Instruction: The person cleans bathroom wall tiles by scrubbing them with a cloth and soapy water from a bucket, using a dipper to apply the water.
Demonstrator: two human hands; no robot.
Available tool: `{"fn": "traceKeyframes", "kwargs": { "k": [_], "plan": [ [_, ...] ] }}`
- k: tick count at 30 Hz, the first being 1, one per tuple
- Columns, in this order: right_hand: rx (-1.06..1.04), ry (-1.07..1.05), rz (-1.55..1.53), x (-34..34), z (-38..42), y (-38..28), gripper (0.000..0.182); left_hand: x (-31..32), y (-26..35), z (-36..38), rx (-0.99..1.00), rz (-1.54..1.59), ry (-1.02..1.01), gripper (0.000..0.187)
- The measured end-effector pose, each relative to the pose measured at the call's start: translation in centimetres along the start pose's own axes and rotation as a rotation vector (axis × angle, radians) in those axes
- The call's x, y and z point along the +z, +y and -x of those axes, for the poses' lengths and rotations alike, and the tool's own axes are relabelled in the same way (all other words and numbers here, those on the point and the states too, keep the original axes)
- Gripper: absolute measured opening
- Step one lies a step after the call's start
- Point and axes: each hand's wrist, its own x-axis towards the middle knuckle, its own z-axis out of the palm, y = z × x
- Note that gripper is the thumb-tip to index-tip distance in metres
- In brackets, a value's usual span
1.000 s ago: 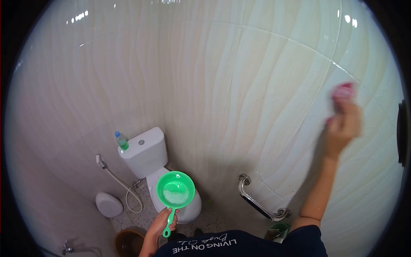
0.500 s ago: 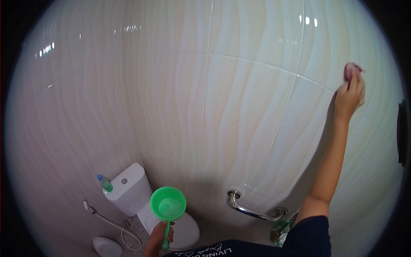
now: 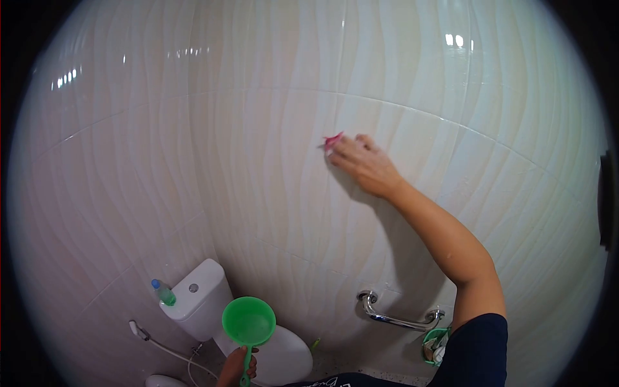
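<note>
Against the tiled wall [image 3: 277,161], my right hand [image 3: 366,166] presses a small pink cloth [image 3: 333,141], which shows past the fingertips at mid-height. The arm stretches up and to the left from the lower right. Low in the view, my left hand [image 3: 240,367] grips the handle of a green dipper [image 3: 249,321]. The dipper's bowl faces up over the white toilet [image 3: 287,355], and what it holds, if anything, is hard to make out.
A bottle with a blue cap [image 3: 164,293] stands on the toilet tank [image 3: 196,300]. A bidet sprayer [image 3: 137,330] hangs at the lower left. On the wall at the lower right is a metal grab bar [image 3: 400,321], with a green basket [image 3: 436,347] beside it.
My right hand has moved far to the left and slightly down across the wall with the cloth. The green dipper sits slightly lower in the view, still in my left hand.
</note>
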Motion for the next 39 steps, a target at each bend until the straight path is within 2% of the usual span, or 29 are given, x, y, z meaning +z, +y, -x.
{"fn": "traceKeyframes", "kwargs": {
  "k": [1,2,3,5,6,8,9,11,12,13,14,15,16,17,18,20,22,23,25,26,27,28,29,31,34,36,37,38,39],
  "plan": [
    [0.02,-0.02,0.015,0.0,-0.2,0.3,0.041,-0.4,0.2,0.2,-0.004,-0.024,0.012,0.042],
    [0.171,0.081,0.24,0.0,-0.7,2.3,0.041,-1.0,0.2,0.5,-0.003,-0.022,0.021,0.042],
    [0.409,0.092,0.341,-2.6,-2.4,4.0,0.038,-1.5,-0.1,0.6,-0.02,0.004,0.011,0.042],
    [0.828,0.399,0.036,-8.1,-5.4,7.9,0.029,-2.2,0.2,1.0,-0.033,0.032,0.007,0.041],
    [0.855,0.549,0.318,-8.9,-5.8,10.1,0.027,-2.2,0.5,1.5,-0.036,0.023,0.031,0.041],
    [0.893,0.722,0.696,-8.7,-6.8,14.8,0.028,-2.7,0.6,1.8,-0.042,0.017,0.057,0.041],
    [0.893,0.72,0.692,-8.5,-7.9,14.6,0.028,-3.1,0.3,1.7,-0.047,0.026,0.057,0.041],
    [0.838,0.798,0.393,-7.5,-10.5,13.4,0.026,-3.3,0.4,1.8,-0.055,0.034,0.057,0.041],
    [0.849,0.598,0.282,-6.4,-11.5,12.5,0.03,-2.8,0.8,2.1,-0.04,0.018,0.064,0.041],
    [0.824,0.59,-0.071,-3.7,-12.1,11.7,0.034,-2.7,1.2,2.4,-0.028,0.0,0.07,0.041],
    [0.506,0.46,0.541,1.1,-11.7,11.9,0.03,-2.8,1.3,2.4,-0.035,-0.003,0.071,0.041],
    [0.528,0.277,0.404,1.9,-13.0,8.3,0.036,-2.9,1.3,2.3,-0.02,-0.014,0.062,0.042],
    [0.378,0.28,0.382,3.1,-13.2,5.0,0.034,-3.0,1.2,2.1,-0.003,-0.025,0.051,0.043],
    [0.216,0.368,0.233,5.7,-12.7,2.4,0.031,-2.8,1.3,1.9,-0.008,-0.025,0.046,0.043],
    [0.235,0.222,0.209,6.7,-12.4,-1.2,0.028,-2.7,1.5,1.9,-0.001,-0.007,0.05,0.043],
    [0.005,0.132,-0.039,10.7,-9.8,-6.1,0.039,-2.7,1.8,2.2,0.01,0.001,0.054,0.043],
    [-0.136,-0.128,-0.005,10.4,-7.7,-9.9,0.039,-2.9,2.2,2.5,0.038,0.025,0.027,0.044],
    [-0.132,-0.125,-0.003,10.1,-6.9,-9.9,0.039,-3.4,2.3,2.5,0.041,0.02,0.028,0.044],
    [0.06,-0.039,-0.101,9.7,-4.0,-8.6,0.042,-4.2,1.8,2.3,0.014,0.047,0.032,0.044],
    [0.187,-0.058,0.063,7.6,-4.3,-6.8,0.041,-4.4,1.9,2.3,0.013,0.053,0.036,0.044],
    [0.325,0.063,0.175,6.9,-4.1,-4.2,0.043,-4.6,1.9,2.3,0.025,0.031,0.04,0.044],
    [0.503,0.042,0.352,4.9,-4.6,-1.5,0.044,-4.8,2.0,2.5,0.034,0.007,0.046,0.044],
    [0.698,0.324,0.141,2.5,-5.2,0.7,0.045,-4.9,2.0,2.6,0.024,0.01,0.055,0.044],
    [0.852,0.476,0.31,-1.5,-6.0,3.7,0.041,-5.3,2.2,2.4,0.042,-0.024,0.054,0.043],
    [0.84,0.528,0.354,-0.9,-6.4,2.8,0.041,-5.4,2.1,1.9,0.045,0.009,0.091,0.045],
    [0.781,0.309,0.22,2.4,-4.6,-0.5,0.048,-5.6,1.9,1.4,0.043,0.037,0.078,0.045],
    [0.668,0.151,0.22,5.3,-2.7,-2.9,0.051,-5.7,1.8,1.3,0.039,0.07,0.066,0.046],
    [0.521,-0.063,0.375,5.9,-2.1,-6.9,0.051,-5.6,1.8,1.1,0.029,0.067,0.056,0.046],
    [0.386,-0.089,0.267,7.5,0.1,-10.3,0.052,-5.6,2.0,1.0,0.023,0.044,0.07,0.046]
  ]
}}
